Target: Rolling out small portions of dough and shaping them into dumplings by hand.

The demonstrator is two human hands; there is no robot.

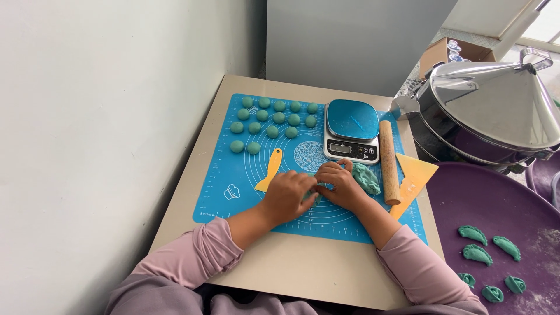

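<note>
My left hand (287, 195) and my right hand (340, 184) meet over the middle of a blue silicone mat (233, 175), fingers curled around a small piece of green dough that is mostly hidden between them. A larger lump of green dough (367, 178) lies just right of my right hand. Several green dough balls (271, 119) sit in rows at the mat's far left corner. A kitchen scale (352, 129) with a blue top stands at the far side of the mat.
A wooden rolling pin (388, 162) lies right of the scale, beside a yellow scraper (413, 179). A small yellow spatula (269, 170) rests left of my hands. A purple tray (496, 210) holds several folded green dumplings (473, 234). A steel steamer (490, 111) stands behind it.
</note>
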